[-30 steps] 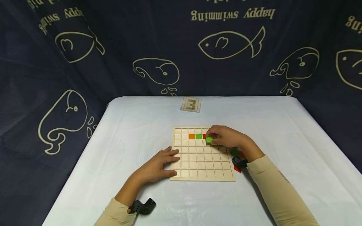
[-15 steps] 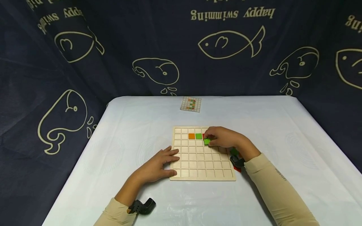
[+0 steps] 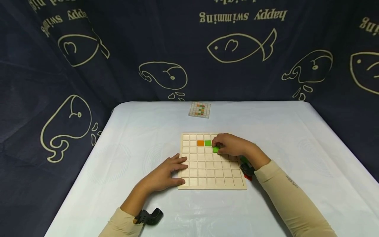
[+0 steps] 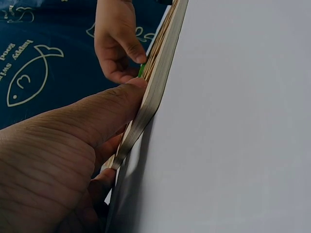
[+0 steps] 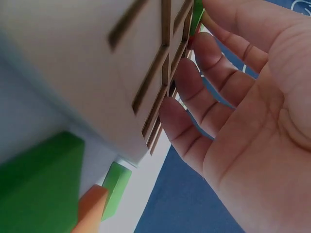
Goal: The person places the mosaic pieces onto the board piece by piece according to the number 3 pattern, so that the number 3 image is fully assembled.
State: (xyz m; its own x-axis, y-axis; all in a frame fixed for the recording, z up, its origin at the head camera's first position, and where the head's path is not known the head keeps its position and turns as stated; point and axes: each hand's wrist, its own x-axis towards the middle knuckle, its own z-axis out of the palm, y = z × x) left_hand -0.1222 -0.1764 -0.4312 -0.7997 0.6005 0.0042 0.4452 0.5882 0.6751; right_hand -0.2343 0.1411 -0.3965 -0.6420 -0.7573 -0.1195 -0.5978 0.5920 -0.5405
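Note:
A wooden grid board lies flat on the table. In its second row sit an orange tile and a green square tile; my right hand mostly hides a red one beside them. One row lower, my right hand pinches another green tile at a cell, thumb on its near edge. The right wrist view catches only a sliver of that green tile by the thumb. My left hand rests its spread fingers and thumb on the board's left edge, holding no tile.
Loose tiles lie right of the board, partly under my right wrist: a green tile and a red tile, with an orange piece in the right wrist view. A pattern card lies at the table's back edge.
My right hand has brought the green tile slightly left and toward me, down onto the board's third row, where it now looks flatter. My left hand has stayed still.

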